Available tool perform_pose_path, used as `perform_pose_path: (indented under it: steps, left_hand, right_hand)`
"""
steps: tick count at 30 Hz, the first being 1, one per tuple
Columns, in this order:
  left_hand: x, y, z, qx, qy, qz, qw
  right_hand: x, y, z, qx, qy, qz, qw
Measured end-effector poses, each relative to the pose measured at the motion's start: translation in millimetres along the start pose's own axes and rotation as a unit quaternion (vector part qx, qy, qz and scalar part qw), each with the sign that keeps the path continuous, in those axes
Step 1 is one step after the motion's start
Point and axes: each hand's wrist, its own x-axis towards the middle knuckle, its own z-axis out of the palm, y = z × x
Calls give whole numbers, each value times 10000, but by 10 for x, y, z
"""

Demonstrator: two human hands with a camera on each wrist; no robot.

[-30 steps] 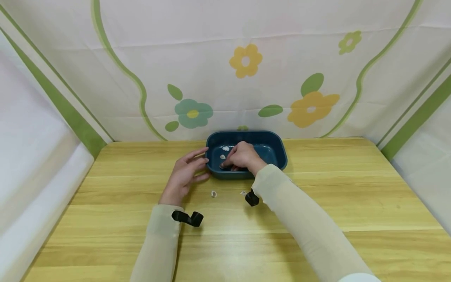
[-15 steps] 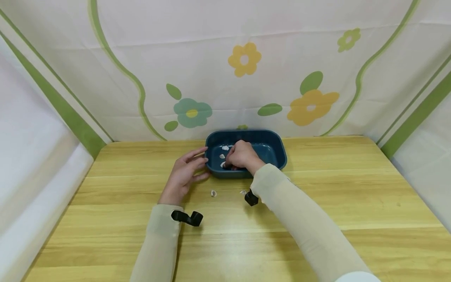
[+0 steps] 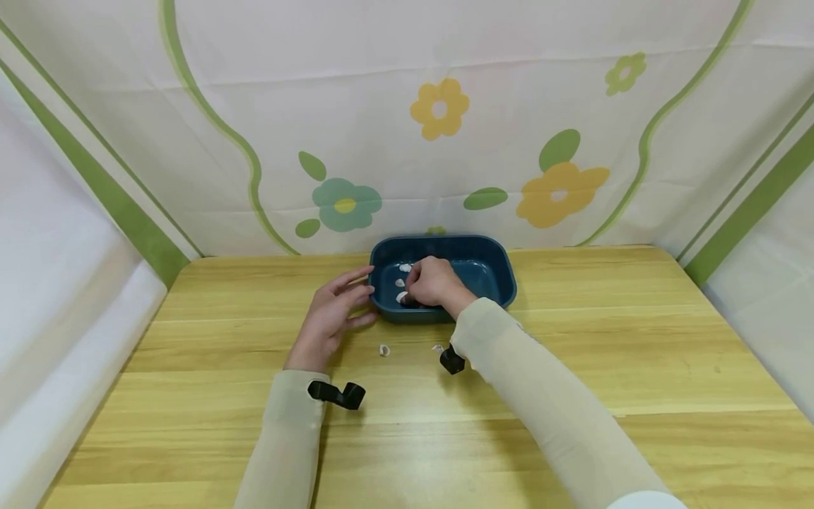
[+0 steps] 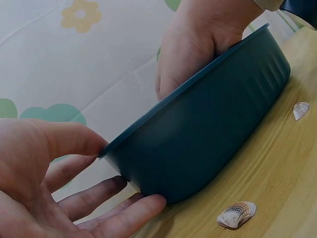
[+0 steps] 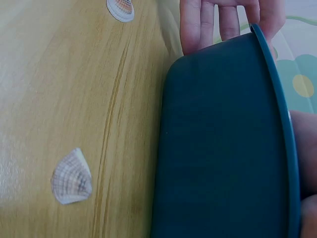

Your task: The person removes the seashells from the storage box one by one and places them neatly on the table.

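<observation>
A dark blue rectangular tub (image 3: 413, 317) stands at the back of the table, with three pale seashells inside: a far one (image 3: 405, 268), a middle one (image 3: 400, 283) and a near one (image 3: 402, 297). My right hand (image 3: 435, 281) reaches in over the front wall, fingers bent down right at the near shell. The wall hides those fingertips in both wrist views; I cannot tell whether they pinch it. With fingers spread, my left hand (image 3: 331, 318) touches the tub's left end, thumb or finger at the rim (image 4: 105, 148) and others lower on the wall.
Two ribbed seashells lie on the wooden table (image 3: 407, 452) before the tub: a left one (image 4: 237, 215) with dark bands and a right one (image 5: 72, 178), close under my right wrist's black camera (image 3: 452, 360). A flowered curtain (image 3: 254, 71) hangs directly behind.
My right fingertips have drawn slightly right off the near shell, which shows more fully now. My left hand stays against the tub's end.
</observation>
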Motion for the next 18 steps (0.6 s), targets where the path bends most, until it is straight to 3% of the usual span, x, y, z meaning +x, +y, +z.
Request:
perform_pose_path:
  steps: [10,18]
  left_hand:
    - [6,-2,-16,-8,-22,54,10000]
    - [15,-3,-7,15,-27,35,10000]
  right_hand:
    - [14,6,0,-17,-219,-58,9997]
    - [14,41,0,428,-432,-66,9981]
